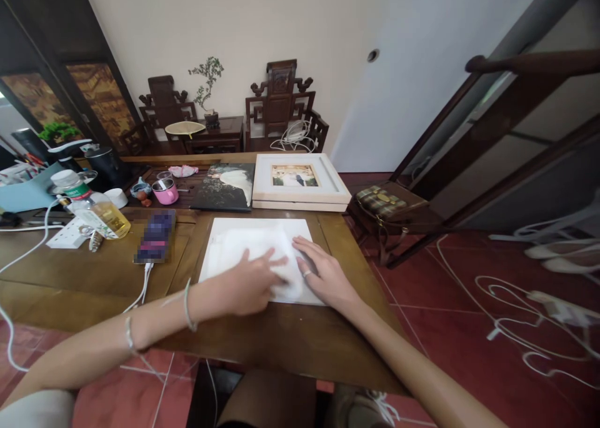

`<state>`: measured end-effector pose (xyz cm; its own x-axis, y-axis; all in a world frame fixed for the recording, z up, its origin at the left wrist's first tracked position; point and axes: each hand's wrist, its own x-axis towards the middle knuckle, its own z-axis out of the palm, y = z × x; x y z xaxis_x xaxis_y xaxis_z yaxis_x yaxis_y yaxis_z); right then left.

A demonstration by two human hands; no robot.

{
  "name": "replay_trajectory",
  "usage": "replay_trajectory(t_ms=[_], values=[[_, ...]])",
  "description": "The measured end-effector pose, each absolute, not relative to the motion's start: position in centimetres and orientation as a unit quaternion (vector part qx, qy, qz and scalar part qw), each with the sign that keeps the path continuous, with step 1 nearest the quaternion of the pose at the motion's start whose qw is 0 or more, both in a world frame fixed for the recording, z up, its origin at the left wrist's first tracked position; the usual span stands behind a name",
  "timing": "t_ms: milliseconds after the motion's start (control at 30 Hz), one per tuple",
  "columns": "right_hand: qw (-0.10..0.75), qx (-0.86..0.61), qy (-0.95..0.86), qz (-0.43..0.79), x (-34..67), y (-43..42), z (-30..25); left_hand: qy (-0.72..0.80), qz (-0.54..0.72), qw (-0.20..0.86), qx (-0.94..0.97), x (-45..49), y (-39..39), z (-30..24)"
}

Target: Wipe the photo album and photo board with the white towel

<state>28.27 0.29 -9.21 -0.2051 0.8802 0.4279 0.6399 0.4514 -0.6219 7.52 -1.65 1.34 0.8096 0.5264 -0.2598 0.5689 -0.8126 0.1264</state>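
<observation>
A white flat board lies on the wooden table in front of me, with a thin white cloth or sheet on top of it. My left hand rests flat on the sheet's near right part, fingers stretched out. My right hand lies flat beside it on the board's right edge, fingers extended, a ring on one finger. Neither hand grips anything.
Behind the board stand a white framed photo and a dark photo print. To the left are a phone on a cable, a bottle of yellow liquid, a pink cup. A stool and loose cables occupy the red floor at right.
</observation>
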Motion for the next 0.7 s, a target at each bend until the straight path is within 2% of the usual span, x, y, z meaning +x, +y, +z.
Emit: replay_trajectory(t_ms=[133, 233, 400, 533, 700], values=[[0.389, -0.501, -0.758, 0.156, 28.2, 0.2, -9.1, 0.333, -0.085, 0.063, 0.937, 8.7, 4.6, 0.3], [0.388, -0.504, -0.756, 0.155, 28.2, 0.3, -9.1, 0.337, -0.076, 0.016, 0.938, 9.4, 5.8, -0.5], [0.384, -0.502, -0.76, 0.155, 28.3, 0.4, -9.3, 0.281, -0.117, -0.039, 0.952, 9.2, 0.1, -0.6], [0.379, -0.492, -0.768, 0.156, 28.5, 0.4, -9.3, 0.224, -0.11, -0.02, 0.968, 8.3, -6.0, 0.6], [0.39, -0.5, -0.756, 0.162, 28.3, 0.4, -9.2, 0.237, -0.124, 0.041, 0.963, 8.3, -4.5, 2.3]])
